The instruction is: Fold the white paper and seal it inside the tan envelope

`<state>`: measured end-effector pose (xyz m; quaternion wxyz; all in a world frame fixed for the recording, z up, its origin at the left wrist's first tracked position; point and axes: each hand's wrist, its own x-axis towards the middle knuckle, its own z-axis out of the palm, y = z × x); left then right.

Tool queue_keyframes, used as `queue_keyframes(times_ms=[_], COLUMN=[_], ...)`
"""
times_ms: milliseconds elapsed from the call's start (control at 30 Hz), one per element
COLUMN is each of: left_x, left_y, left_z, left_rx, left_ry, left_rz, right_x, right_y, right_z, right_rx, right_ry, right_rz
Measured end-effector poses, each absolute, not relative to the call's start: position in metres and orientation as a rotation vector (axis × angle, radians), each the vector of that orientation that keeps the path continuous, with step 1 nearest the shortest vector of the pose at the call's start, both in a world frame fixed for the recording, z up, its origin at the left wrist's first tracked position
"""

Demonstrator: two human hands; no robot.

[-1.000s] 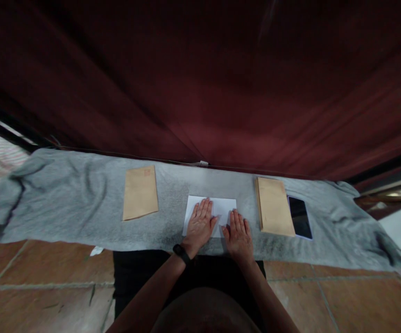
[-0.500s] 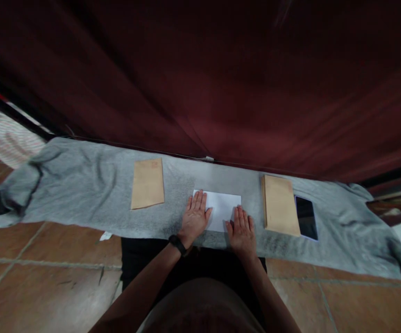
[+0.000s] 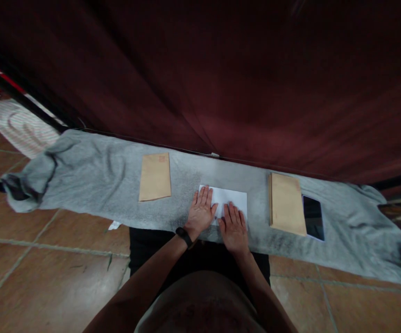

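A white sheet of paper (image 3: 233, 196) lies flat on the grey cloth in front of me. My left hand (image 3: 201, 210) rests flat over its left side, fingers stretched out. On its lower right part lies my right hand (image 3: 234, 227), palm down with the fingers extended. Both hands hide portions of the paper. To the left, a single brown envelope (image 3: 155, 177) with a small reddish mark lies on the cloth. A stack of brown envelopes (image 3: 288, 203) sits to the right of my right hand.
A grey cloth (image 3: 92, 171) covers the long narrow surface. A dark phone (image 3: 313, 217) lies against the right side of the envelope stack. Behind the surface hangs a dark red curtain (image 3: 221, 92). Striped fabric (image 3: 27, 129) is at the far left, above the tiled floor (image 3: 64, 273).
My right hand has moved left across the paper, closer to my left hand. My left hand stays flat on the paper's left side. The whole view has shifted slightly.
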<state>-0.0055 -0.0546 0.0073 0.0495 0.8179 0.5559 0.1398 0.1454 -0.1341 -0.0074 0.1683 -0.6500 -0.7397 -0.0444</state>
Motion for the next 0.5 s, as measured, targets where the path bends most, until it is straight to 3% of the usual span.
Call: queue_keyframes(times_ms=[500], left_x=[-0.014], left_y=[-0.058], left_z=[0.004], left_rx=[2.422], left_ry=[1.829], left_rz=[0.521], right_x=[0.201], right_y=[-0.142], right_z=[-0.022], right_rx=[-2.009], right_ry=[-1.971], right_rz=[-0.250])
